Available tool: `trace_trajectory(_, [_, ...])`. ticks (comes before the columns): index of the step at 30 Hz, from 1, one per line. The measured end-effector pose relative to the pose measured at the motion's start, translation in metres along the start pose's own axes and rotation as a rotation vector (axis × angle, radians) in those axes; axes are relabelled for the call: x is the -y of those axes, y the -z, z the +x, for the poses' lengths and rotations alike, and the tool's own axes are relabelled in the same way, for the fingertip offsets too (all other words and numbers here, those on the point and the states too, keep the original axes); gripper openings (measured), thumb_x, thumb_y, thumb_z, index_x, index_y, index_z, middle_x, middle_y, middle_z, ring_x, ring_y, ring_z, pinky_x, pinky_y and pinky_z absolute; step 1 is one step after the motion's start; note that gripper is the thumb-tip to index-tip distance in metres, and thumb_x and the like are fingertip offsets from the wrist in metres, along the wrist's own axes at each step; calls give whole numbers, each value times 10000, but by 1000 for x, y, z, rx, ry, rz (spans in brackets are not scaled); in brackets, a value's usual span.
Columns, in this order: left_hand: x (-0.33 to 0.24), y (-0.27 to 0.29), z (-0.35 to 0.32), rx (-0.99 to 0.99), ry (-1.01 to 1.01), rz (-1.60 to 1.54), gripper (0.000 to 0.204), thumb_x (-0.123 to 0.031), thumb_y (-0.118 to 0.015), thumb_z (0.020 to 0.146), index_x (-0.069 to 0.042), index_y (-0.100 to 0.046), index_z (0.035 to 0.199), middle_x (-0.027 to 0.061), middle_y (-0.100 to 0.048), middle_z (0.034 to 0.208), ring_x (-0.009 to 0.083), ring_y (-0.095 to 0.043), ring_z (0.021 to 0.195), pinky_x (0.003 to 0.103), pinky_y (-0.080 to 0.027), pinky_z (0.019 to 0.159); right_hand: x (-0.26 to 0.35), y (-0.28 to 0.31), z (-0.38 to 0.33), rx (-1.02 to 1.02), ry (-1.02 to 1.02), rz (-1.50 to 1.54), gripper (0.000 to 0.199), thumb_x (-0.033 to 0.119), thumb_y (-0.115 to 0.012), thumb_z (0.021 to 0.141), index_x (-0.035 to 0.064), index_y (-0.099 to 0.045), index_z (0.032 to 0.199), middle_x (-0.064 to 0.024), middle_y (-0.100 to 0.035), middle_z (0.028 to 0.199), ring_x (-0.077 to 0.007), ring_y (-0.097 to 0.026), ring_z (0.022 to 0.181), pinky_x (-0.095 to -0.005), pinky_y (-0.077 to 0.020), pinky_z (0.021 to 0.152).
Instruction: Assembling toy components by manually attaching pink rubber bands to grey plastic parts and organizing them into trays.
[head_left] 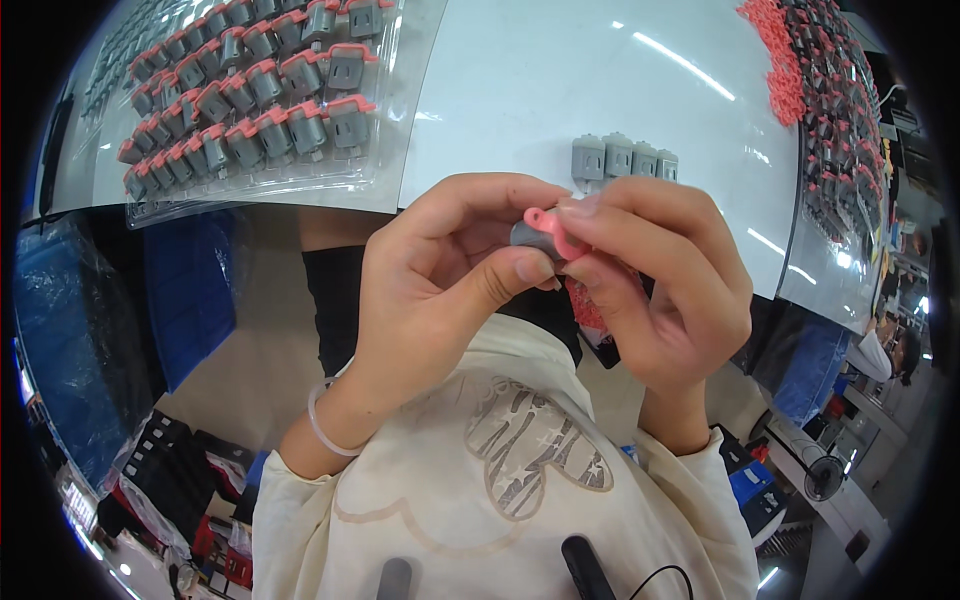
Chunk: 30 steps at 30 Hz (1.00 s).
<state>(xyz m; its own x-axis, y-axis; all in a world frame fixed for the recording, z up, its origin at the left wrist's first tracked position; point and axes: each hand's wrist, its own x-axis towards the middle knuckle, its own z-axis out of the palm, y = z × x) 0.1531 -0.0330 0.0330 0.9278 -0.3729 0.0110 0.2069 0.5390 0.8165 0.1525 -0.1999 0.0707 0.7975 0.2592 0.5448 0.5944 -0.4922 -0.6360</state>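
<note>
Close in front of me, my left hand (pixel 430 265) pinches a small grey motor (pixel 530 238) between thumb and fingers. A pink plastic ring-shaped clip (pixel 568 243) with a small eyelet sits at the motor's right end, held by the thumb and fingertips of my right hand (pixel 670 270). The clip touches the motor; how far it is pushed on cannot be made out. Just beyond my hands, several bare grey motors (pixel 618 157) stand in a row on the white table (pixel 500 90).
At the left, a clear plastic tray (pixel 360 185) holds rows of grey motors with pink clips. A heap of loose pink clips (pixel 770 60) lies at the far right, beside more clipped motors (pixel 835 120). Blue crates (pixel 190 290) stand below the table's left side. Another person (pixel 880 355) is at the right.
</note>
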Motion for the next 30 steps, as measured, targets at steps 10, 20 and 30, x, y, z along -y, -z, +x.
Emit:
trace_trajectory(10, [-1,-3,-6,-9,-167,199,257,94,-635,808,75,-608,1062,131,-619,1029,154,-622,882,256,-534,751,-17,10,2,118,2,71,280,138,-810,599,47,-689,836,-79,-588,844,-163,-532,697,-262,-409,590])
trace_trajectory(20, [-6,-10,-11,-31,-390,594,286,80,-700,750,69,-616,1023,157,-618,915,194,-630,798,256,-512,679,-1,13,5,175,9,114,172,74,-756,654,82,-635,777,-48,-580,751,-190,-487,661,-316,-382,620])
trace_trajectory(30, [-19,-7,1,13,-273,498,605,37,-729,747,65,-427,1271,191,-642,954,252,-664,877,299,-543,759,-5,9,0,77,-216,395,283,179,-803,686,46,-623,859,-102,-551,842,-192,-516,775,-311,-426,703])
